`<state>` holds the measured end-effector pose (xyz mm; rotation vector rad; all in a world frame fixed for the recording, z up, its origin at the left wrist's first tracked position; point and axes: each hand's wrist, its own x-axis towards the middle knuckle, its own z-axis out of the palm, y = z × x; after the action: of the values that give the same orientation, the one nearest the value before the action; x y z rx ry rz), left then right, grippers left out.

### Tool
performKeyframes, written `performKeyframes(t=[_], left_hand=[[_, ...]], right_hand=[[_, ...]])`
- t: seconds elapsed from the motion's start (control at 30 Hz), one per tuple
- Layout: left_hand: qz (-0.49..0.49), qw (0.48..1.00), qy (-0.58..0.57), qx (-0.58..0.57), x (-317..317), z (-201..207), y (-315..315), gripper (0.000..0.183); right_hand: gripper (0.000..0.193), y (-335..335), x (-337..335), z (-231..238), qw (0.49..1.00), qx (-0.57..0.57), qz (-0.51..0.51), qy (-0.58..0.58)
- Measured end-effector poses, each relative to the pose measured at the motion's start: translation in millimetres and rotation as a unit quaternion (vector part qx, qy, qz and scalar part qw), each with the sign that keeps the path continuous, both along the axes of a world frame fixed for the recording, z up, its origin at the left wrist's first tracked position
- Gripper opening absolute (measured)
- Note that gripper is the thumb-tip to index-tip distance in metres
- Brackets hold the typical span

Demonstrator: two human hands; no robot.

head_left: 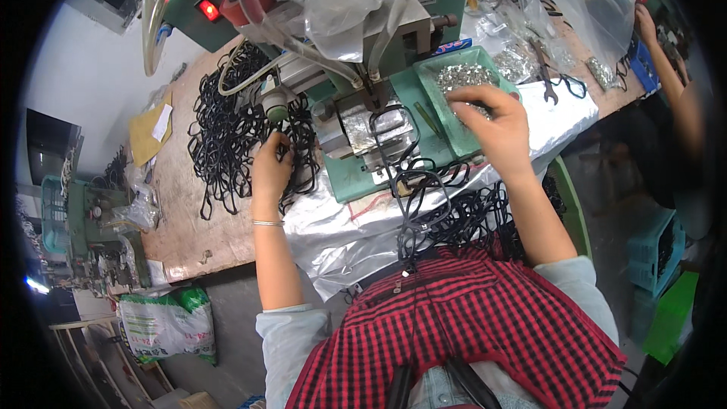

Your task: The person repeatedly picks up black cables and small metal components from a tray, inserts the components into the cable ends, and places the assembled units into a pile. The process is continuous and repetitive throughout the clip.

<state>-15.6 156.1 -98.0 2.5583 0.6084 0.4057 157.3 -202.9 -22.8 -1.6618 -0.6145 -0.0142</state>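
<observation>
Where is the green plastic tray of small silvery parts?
In the head view, the tray sits right of centre, beside the machine's green metal base, with the person's right hand partly over it.

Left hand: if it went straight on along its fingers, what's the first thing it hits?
Left hand: probably the round green-and-white knob just past the fingertips. Height is unclear in this view; if the hand is lower, it could meet the black loops instead.
</observation>
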Motion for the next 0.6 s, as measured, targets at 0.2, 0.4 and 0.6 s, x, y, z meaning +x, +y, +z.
performKeyframes(t=[0.2, 0.4, 0.6], left_hand=[[0.027, 0.985, -0.088, 0.144, 3, -5, -16, 0.017], [0.056, 0.837, -0.5, -0.214, -4, 60, -69, 0.017], [-0.121, 0.837, -0.515, -0.139, 23, 157, -124, 0.022]], right_hand=[[0.016, 62, -4, 23, 0.995, 0.047, 0.075, -0.037], [0.031, 72, -16, 25, 0.985, 0.155, 0.072, 0.035], [0.059, 77, -18, 23, 0.98, 0.143, 0.122, 0.063]])
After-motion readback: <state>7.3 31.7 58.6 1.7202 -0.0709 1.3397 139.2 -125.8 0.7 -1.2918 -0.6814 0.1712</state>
